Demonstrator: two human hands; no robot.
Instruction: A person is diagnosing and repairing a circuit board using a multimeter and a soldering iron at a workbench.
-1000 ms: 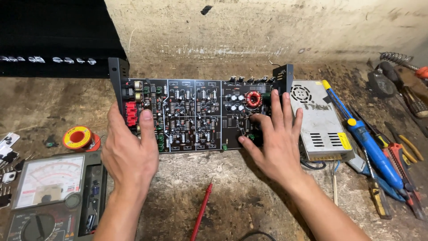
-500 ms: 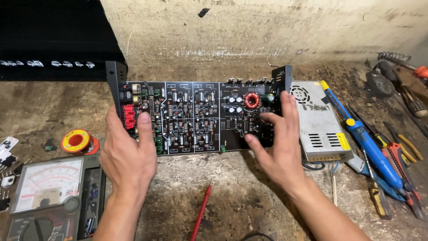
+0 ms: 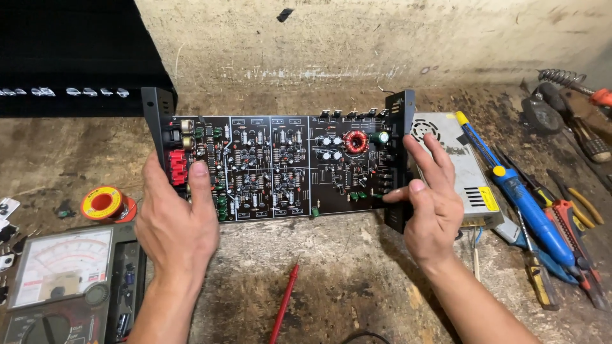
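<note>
A long black circuit board [image 3: 280, 169], populated with capacitors, resistors and a copper-wound toroid coil [image 3: 356, 141], lies flat on a worn, stained surface [image 3: 357, 267], its long axis running side to side. A black end plate stands upright at each short end of the board. The left hand [image 3: 177, 223] clamps the board's left end: the thumb presses on the component side just beside a red connector block [image 3: 177, 167], while the fingers wrap behind the left end plate [image 3: 158, 121]. The right hand [image 3: 432, 210] rests against the right end plate [image 3: 400, 159], fingers spread apart and extended upward along its outer face, thumb tip touching the board's lower right corner; it is not closed on the plate. Right of the board, touching the right end plate, sits a perforated metal power supply box [image 3: 462, 165]. Beyond that box lie a blue-handled soldering iron [image 3: 516, 197] and assorted pliers and screwdrivers [image 3: 567, 223]. Left of the board lies a spool of solder [image 3: 102, 204]; below that spool, an analogue multimeter [image 3: 60, 280]. A red probe [image 3: 284, 306] lies below the board, between the two forearms.
</note>
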